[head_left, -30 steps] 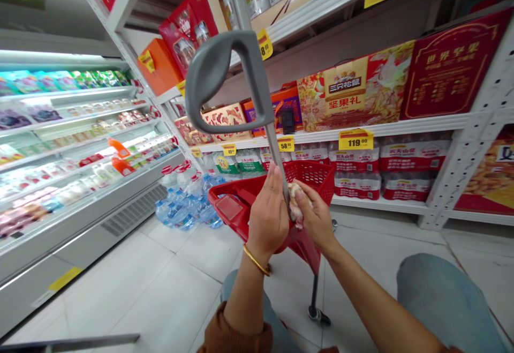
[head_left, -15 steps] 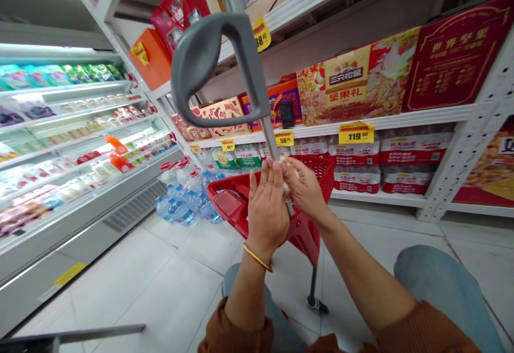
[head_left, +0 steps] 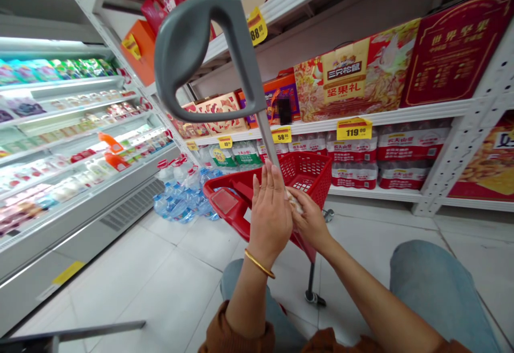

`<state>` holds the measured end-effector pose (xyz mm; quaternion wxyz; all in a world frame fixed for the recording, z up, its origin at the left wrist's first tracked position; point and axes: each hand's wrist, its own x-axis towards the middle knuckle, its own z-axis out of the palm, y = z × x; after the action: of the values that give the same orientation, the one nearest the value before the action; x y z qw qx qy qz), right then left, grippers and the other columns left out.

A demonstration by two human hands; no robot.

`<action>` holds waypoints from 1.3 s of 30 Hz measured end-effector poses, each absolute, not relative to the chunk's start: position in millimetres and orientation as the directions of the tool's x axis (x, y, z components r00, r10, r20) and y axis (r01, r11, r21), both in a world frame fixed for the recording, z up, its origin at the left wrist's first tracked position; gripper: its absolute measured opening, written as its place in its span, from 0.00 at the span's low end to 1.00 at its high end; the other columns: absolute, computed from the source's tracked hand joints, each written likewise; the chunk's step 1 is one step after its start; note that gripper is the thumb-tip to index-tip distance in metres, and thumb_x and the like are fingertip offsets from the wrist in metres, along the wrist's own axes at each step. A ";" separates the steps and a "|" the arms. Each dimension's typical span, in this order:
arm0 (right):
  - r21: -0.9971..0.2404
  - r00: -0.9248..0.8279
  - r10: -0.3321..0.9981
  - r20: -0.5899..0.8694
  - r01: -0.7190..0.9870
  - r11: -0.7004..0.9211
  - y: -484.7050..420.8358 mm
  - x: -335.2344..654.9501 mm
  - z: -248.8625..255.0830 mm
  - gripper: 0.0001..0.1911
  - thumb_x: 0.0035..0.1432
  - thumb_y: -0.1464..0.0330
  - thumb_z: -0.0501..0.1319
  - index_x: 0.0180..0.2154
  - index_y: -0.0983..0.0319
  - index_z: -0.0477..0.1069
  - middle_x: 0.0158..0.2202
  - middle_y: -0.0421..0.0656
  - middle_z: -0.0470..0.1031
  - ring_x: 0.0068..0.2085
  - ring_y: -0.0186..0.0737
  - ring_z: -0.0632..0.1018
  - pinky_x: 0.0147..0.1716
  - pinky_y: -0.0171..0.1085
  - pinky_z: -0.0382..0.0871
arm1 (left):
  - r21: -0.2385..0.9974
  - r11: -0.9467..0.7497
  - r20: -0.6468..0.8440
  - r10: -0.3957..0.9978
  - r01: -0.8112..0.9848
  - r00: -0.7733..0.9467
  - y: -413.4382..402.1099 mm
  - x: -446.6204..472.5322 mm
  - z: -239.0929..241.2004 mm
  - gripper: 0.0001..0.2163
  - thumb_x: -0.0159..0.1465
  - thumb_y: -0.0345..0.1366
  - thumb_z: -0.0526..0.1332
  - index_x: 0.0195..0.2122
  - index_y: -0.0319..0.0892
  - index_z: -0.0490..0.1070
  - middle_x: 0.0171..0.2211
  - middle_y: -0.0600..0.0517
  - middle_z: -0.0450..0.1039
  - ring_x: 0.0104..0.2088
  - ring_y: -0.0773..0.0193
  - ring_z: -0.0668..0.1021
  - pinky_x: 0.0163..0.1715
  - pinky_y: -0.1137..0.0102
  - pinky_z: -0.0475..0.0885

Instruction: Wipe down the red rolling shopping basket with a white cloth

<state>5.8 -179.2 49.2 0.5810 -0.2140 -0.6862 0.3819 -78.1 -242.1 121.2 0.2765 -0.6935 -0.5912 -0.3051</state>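
A red shopping basket cart (head_left: 309, 168) stands before me, with a metal pole (head_left: 268, 141) rising to a grey loop handle (head_left: 244, 55). My left hand (head_left: 271, 216), a gold bangle on its wrist, lies along the pole with its fingers stretched out. Against the pole's other side, my right hand (head_left: 311, 219) is closed on a crumpled whitish cloth (head_left: 295, 202). Most of the cloth is hidden by the fingers, and whether it is cloth or tissue I cannot tell. The palms face each other with the lower pole between or behind them.
Shelves (head_left: 385, 114) with gift boxes (head_left: 353, 77) and packs of bottled water (head_left: 407, 144) run behind the cart. Shrink-wrapped water bottles (head_left: 184, 197) sit on the floor at left, beside a lit refrigerated case (head_left: 80, 181). A dark metal bar (head_left: 100, 331) juts in at lower left.
My right hand and the cloth have slid down the pole, below my left fingertips. My left hand stays flat at the pole. The handle appears higher and farther left as the view shifts.
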 end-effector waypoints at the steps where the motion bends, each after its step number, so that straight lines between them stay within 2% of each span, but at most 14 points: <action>1: -0.754 -0.226 0.723 0.653 -0.107 0.648 -182.2 7.6 44.2 0.18 0.61 0.62 0.56 0.52 0.58 0.69 0.50 0.48 0.74 0.51 0.44 0.74 0.52 0.45 0.68 | -0.023 -0.129 0.739 0.666 0.991 0.104 -244.4 -75.7 116.1 0.31 0.68 0.29 0.45 0.67 0.40 0.25 0.68 0.39 0.38 0.67 0.55 0.46 0.64 0.51 0.51; 5: -0.665 -0.210 0.651 0.729 0.004 0.747 -195.2 11.5 25.8 0.22 0.64 0.67 0.52 0.59 0.56 0.62 0.56 0.48 0.70 0.56 0.44 0.71 0.56 0.48 0.66 | -0.055 0.012 0.707 0.707 0.998 0.030 -253.4 -64.7 94.0 0.34 0.67 0.30 0.49 0.66 0.34 0.24 0.67 0.32 0.39 0.66 0.49 0.49 0.61 0.50 0.59; 8: -0.576 -0.233 0.569 0.789 0.044 0.816 -197.7 11.7 14.0 0.24 0.65 0.70 0.48 0.62 0.56 0.56 0.59 0.49 0.66 0.59 0.44 0.68 0.56 0.50 0.67 | -0.124 0.069 0.665 0.746 0.990 0.031 -257.2 -59.6 83.6 0.34 0.67 0.28 0.49 0.66 0.32 0.23 0.65 0.30 0.45 0.64 0.49 0.58 0.56 0.56 0.67; 11: -0.485 -0.237 0.487 0.840 0.072 0.872 -191.8 12.2 4.4 0.26 0.65 0.71 0.49 0.63 0.56 0.54 0.58 0.50 0.67 0.58 0.44 0.69 0.55 0.51 0.68 | -0.161 0.111 0.625 0.781 0.981 0.014 -259.0 -59.0 79.8 0.33 0.67 0.28 0.48 0.66 0.30 0.26 0.64 0.29 0.47 0.60 0.51 0.66 0.51 0.61 0.72; 14: -0.457 -0.233 0.465 0.854 0.090 0.885 -182.9 13.6 -2.2 0.26 0.64 0.72 0.51 0.62 0.56 0.57 0.55 0.49 0.71 0.56 0.43 0.72 0.55 0.49 0.68 | -0.166 0.135 0.599 0.801 0.977 -0.008 -260.5 -60.8 78.8 0.31 0.66 0.27 0.49 0.66 0.29 0.31 0.64 0.30 0.47 0.58 0.53 0.69 0.50 0.63 0.73; 20: -0.488 -0.275 0.485 0.830 0.061 0.871 -168.4 15.5 -5.0 0.19 0.64 0.72 0.51 0.54 0.59 0.66 0.49 0.48 0.74 0.52 0.41 0.73 0.54 0.49 0.68 | -0.189 0.126 0.578 0.816 0.974 0.007 -262.7 -63.8 78.9 0.30 0.65 0.24 0.48 0.66 0.29 0.34 0.64 0.31 0.46 0.53 0.55 0.73 0.48 0.65 0.74; 29: -0.548 -0.295 0.550 0.782 0.098 0.831 -144.1 18.0 -11.4 0.15 0.63 0.68 0.51 0.47 0.60 0.72 0.45 0.47 0.77 0.50 0.42 0.75 0.52 0.48 0.70 | -0.217 0.124 0.562 0.827 0.968 0.020 -262.3 -70.6 77.3 0.33 0.64 0.24 0.48 0.66 0.30 0.30 0.65 0.32 0.44 0.53 0.55 0.74 0.47 0.65 0.74; 35: -0.652 -0.267 0.651 0.711 0.095 0.752 -140.2 18.4 -8.6 0.16 0.64 0.64 0.50 0.46 0.60 0.73 0.46 0.47 0.77 0.50 0.43 0.75 0.52 0.48 0.69 | -0.221 0.091 0.580 0.812 0.971 0.056 -261.8 -73.3 77.2 0.32 0.65 0.25 0.49 0.67 0.31 0.30 0.65 0.31 0.44 0.54 0.53 0.73 0.48 0.63 0.74; 39: -0.767 -0.138 0.765 0.629 0.050 0.640 -168.8 10.9 6.2 0.16 0.65 0.64 0.50 0.47 0.59 0.73 0.46 0.47 0.77 0.49 0.43 0.76 0.52 0.47 0.69 | -0.234 0.112 0.584 0.810 0.966 0.047 -261.9 -71.4 78.1 0.31 0.65 0.25 0.48 0.66 0.30 0.32 0.65 0.31 0.45 0.52 0.55 0.75 0.47 0.64 0.74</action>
<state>10.9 -168.8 6.2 0.5863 -0.2954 -0.6900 0.3047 -71.4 -261.9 78.1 0.3091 -0.6543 -0.6787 -0.1257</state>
